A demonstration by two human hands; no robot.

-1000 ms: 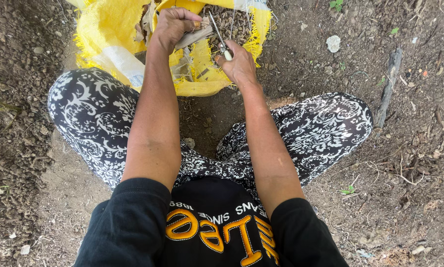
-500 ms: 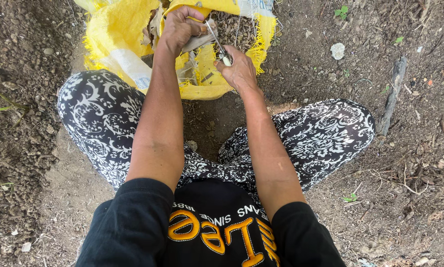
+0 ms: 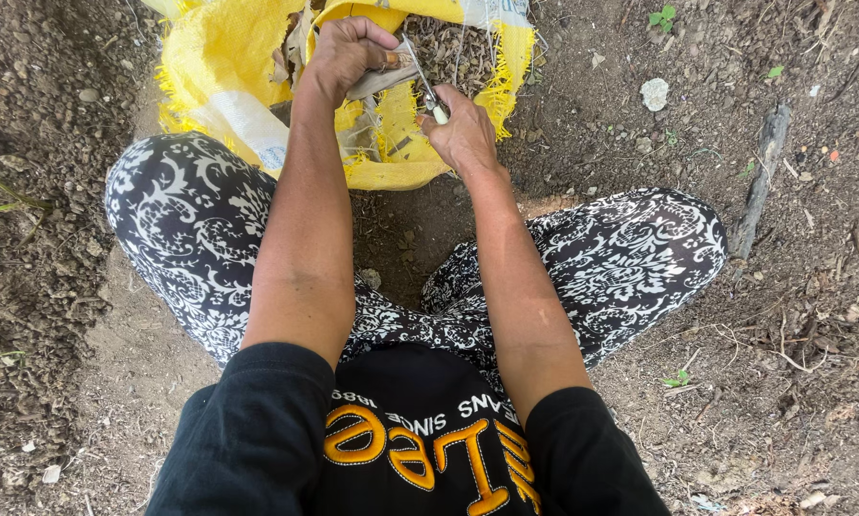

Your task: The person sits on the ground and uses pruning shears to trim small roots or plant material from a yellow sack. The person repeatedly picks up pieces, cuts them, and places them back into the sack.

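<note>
**Cutting at the mouth of a yellow sack**

Sitting cross-legged on bare soil, the person works with both hands over the open mouth of a yellow woven sack (image 3: 228, 76), which lies on the ground just past the knees. The left hand (image 3: 343, 53) is closed in a fist around a flat, pale strip of something dry (image 3: 381, 81), perhaps husk or bark; what it is cannot be told. The right hand (image 3: 463, 134) is closed on the pale handle of a small metal blade (image 3: 424, 86), whose tip angles up to meet the strip right beside the left fingers. Dry brown debris (image 3: 448, 48) fills the sack behind them.

The risk, as I judge it, lies in that closeness: the blade works almost against the left fingers, so a slip on the tough strip could drive it into them. The frayed sack edge (image 3: 501, 86) could also snag the blade.
</note>
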